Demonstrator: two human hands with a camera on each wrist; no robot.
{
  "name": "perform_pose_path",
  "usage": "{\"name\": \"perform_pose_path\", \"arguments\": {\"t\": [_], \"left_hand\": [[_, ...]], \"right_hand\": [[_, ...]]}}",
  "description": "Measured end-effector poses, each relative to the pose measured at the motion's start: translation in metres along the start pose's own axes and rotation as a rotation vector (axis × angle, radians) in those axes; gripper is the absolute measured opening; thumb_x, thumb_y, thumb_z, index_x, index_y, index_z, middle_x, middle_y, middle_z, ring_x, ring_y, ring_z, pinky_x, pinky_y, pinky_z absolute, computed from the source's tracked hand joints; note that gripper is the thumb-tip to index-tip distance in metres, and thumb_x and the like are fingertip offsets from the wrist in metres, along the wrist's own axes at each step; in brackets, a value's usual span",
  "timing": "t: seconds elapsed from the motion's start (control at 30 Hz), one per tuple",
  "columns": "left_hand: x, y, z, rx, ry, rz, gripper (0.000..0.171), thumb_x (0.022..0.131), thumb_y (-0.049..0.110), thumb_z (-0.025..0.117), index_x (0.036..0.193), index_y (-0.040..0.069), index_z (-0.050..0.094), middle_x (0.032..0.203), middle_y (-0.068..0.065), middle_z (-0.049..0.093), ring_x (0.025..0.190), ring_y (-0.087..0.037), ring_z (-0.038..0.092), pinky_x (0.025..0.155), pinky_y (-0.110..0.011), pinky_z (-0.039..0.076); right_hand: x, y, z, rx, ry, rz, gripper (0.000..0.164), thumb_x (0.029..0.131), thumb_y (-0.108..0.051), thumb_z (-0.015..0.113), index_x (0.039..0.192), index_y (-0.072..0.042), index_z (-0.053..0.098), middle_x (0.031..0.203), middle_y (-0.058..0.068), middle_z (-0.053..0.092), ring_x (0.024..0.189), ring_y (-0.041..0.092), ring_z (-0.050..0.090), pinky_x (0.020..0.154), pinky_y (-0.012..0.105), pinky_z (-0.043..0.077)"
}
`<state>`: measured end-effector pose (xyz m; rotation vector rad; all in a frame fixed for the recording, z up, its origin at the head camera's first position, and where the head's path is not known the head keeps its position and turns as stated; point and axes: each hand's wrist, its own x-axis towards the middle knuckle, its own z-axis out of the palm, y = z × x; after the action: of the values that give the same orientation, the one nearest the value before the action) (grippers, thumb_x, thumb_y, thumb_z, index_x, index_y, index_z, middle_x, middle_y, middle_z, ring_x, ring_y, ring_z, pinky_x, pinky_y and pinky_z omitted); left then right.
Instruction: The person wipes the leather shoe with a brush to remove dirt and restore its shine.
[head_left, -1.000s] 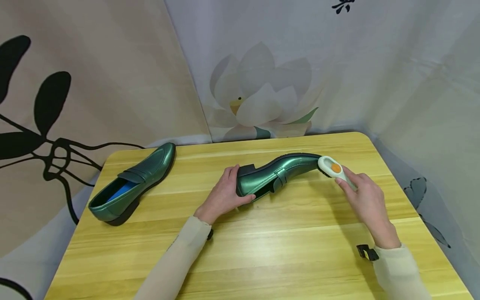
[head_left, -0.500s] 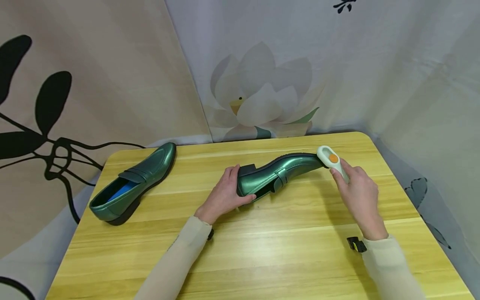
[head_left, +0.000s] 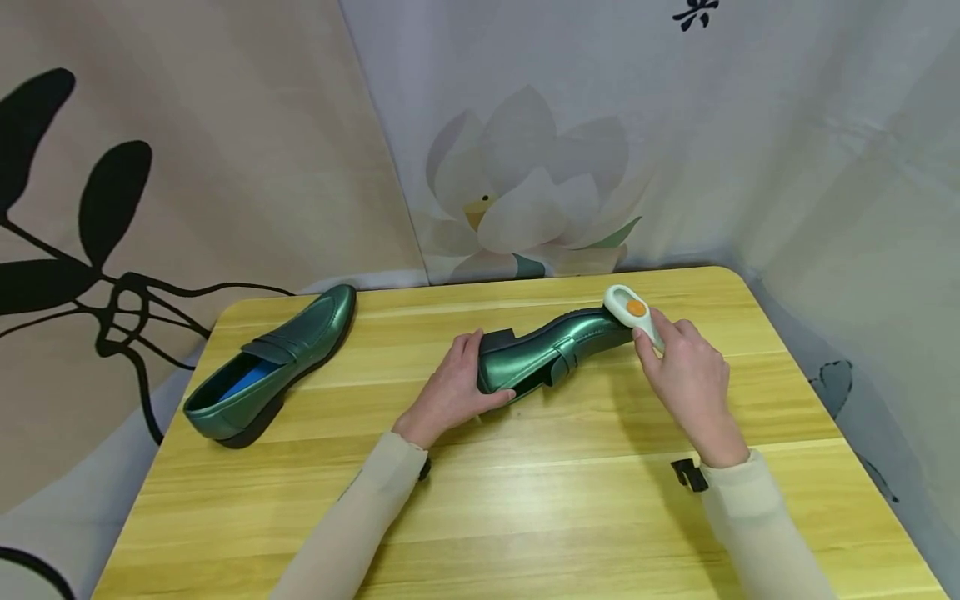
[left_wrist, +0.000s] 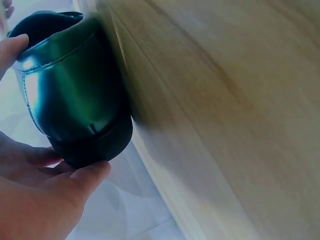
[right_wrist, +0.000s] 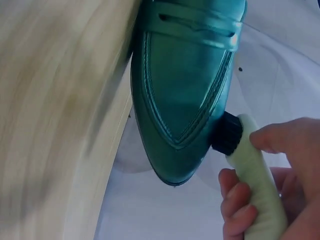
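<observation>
A metallic green loafer (head_left: 536, 354) lies on its side, sole turned to the back and toe pointing right. My left hand (head_left: 453, 387) grips its heel, thumb at the opening's rim; the left wrist view shows the heel (left_wrist: 80, 95) between thumb and fingers. In my right hand (head_left: 690, 379) is a white-handled shoe brush (head_left: 628, 305) with an orange oval on its head. Its dark bristles (right_wrist: 227, 134) meet the side edge of the toe (right_wrist: 175, 167) in the right wrist view. Fingers wrap the brush handle (right_wrist: 260, 190) there.
A matching green loafer (head_left: 277, 362) with a blue insole stands upright at the table's left. The light wood table (head_left: 540, 517) ends close behind both shoes, before a flower-printed curtain (head_left: 540, 183).
My right hand has moved the brush left along the loafer's toe edge, from the tip toward the middle. The left hand keeps its grip on the heel, and the loafer stays in place.
</observation>
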<state>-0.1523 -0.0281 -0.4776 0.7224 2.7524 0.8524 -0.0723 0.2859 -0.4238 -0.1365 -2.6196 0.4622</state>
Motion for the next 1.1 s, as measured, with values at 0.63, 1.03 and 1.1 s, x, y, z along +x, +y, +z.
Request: {"name": "perform_pose_path", "arguments": {"t": [0.63, 1.03, 1.1], "left_hand": [[0.002, 0.006, 0.001, -0.003, -0.003, 0.007, 0.113, 0.083, 0.055, 0.082, 0.162, -0.001, 0.025, 0.156, -0.022, 0.036, 0.139, -0.035, 0.045, 0.114, -0.047, 0.041], [0.000, 0.005, 0.004, -0.019, 0.036, -0.007, 0.113, 0.081, 0.052, 0.086, 0.161, -0.001, 0.027, 0.153, -0.023, 0.038, 0.133, -0.035, 0.049, 0.110, -0.047, 0.045], [0.000, 0.007, 0.004, -0.004, 0.061, 0.008, 0.112, 0.079, 0.050, 0.087, 0.159, -0.002, 0.029, 0.151, -0.024, 0.039, 0.131, -0.036, 0.049, 0.109, -0.048, 0.045]], "right_hand": [[-0.006, -0.027, 0.012, -0.017, 0.036, -0.114, 0.048, 0.097, -0.031, 0.075, 0.134, -0.002, 0.068, 0.090, 0.019, 0.067, 0.049, 0.030, 0.053, 0.039, 0.044, 0.042], [-0.015, -0.052, 0.014, -0.079, -0.077, -0.236, 0.049, 0.097, -0.036, 0.074, 0.136, -0.006, 0.069, 0.089, 0.014, 0.065, 0.042, 0.020, 0.043, 0.036, 0.036, 0.038], [-0.017, -0.058, 0.014, -0.095, -0.095, -0.255, 0.048, 0.097, -0.036, 0.074, 0.136, -0.007, 0.069, 0.090, 0.014, 0.065, 0.042, 0.019, 0.043, 0.036, 0.035, 0.037]]}}
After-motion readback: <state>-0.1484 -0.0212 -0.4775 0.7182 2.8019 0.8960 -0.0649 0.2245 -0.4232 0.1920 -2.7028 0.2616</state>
